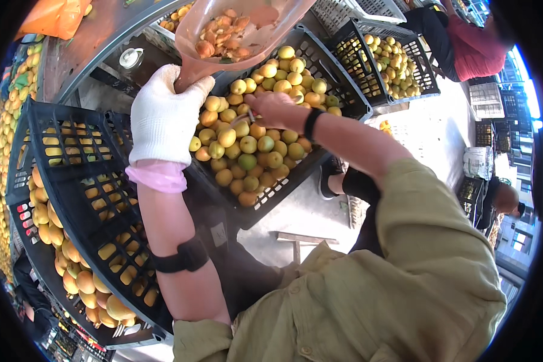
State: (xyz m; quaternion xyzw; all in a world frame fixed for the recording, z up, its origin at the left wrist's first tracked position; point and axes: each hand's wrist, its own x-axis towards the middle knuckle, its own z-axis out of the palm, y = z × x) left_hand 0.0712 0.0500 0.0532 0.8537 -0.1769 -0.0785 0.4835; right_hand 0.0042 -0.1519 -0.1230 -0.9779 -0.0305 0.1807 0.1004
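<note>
Left hand (166, 117) has a corner of the pink plastic container (190, 67) pinched; right hand (277, 111)'s curled, can't tell around what. If that pinch slips, apricot halves (221, 37) could spill.

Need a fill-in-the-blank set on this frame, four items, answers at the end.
1. The glove on the left hand is coloured ____.
2. The pinkish container is held by the ____ hand.
3. The band on the right wrist is coloured ____.
4. The crate beneath the right hand holds yellowish ____.

Missing words: white; left; black; fruit.
</note>
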